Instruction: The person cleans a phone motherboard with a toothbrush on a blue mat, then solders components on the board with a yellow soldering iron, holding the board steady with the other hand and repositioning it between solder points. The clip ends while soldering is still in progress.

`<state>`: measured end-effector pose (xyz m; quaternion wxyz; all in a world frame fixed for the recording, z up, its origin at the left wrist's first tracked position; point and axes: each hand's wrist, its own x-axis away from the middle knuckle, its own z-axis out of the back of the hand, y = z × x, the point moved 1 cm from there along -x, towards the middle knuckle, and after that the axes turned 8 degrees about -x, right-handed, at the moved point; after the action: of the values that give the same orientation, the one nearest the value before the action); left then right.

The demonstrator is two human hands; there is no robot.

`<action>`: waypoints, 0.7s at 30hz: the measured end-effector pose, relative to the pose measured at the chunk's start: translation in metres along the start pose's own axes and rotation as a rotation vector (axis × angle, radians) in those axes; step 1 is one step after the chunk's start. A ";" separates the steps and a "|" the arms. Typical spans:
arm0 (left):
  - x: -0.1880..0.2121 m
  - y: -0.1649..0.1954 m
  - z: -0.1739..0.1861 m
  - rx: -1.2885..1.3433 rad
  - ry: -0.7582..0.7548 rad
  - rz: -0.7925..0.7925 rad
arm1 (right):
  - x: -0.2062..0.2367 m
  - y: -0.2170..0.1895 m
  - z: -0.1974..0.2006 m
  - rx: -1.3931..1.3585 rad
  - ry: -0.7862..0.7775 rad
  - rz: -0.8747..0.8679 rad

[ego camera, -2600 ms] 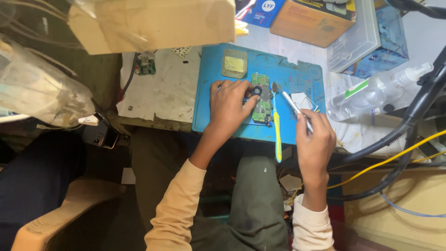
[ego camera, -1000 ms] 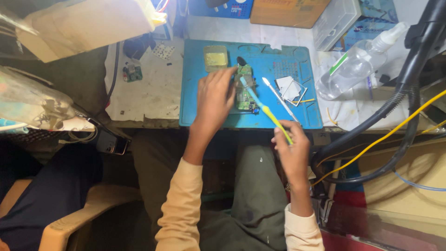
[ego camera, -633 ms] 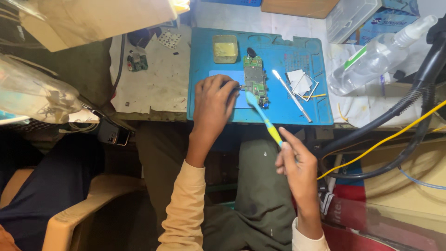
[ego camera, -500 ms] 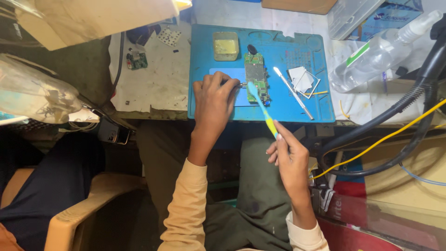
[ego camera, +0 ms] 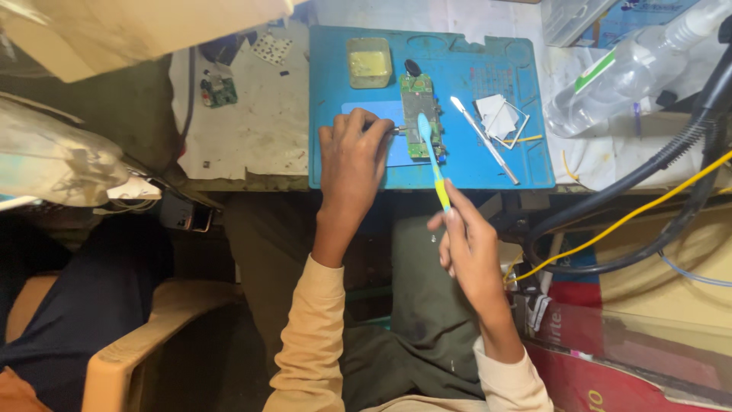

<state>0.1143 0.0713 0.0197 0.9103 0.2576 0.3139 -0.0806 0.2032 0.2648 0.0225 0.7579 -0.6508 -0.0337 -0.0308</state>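
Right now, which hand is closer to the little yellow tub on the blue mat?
The left hand is closer. It rests on the blue mat just below and left of the yellow tub. The right hand is off the mat, nearer the person's lap, holding a toothbrush.

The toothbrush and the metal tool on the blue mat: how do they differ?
The toothbrush is blue and yellow plastic; the metal tool is silver and thinner. The right hand holds the toothbrush over the circuit board; the metal tool lies untouched on the blue mat. Both are long and slim.
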 end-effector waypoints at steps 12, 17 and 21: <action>0.001 0.003 0.002 -0.037 -0.009 -0.030 | -0.019 0.014 0.005 -0.053 -0.050 0.036; 0.001 0.006 0.006 -0.055 -0.024 -0.036 | 0.006 0.009 0.005 0.254 0.027 0.346; -0.001 0.008 0.008 -0.054 -0.020 -0.036 | 0.024 -0.004 0.004 0.495 0.096 0.549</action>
<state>0.1201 0.0739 0.0293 0.9183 0.2265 0.3116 -0.0910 0.2266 0.2686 0.0291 0.8731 -0.4304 0.1712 0.1523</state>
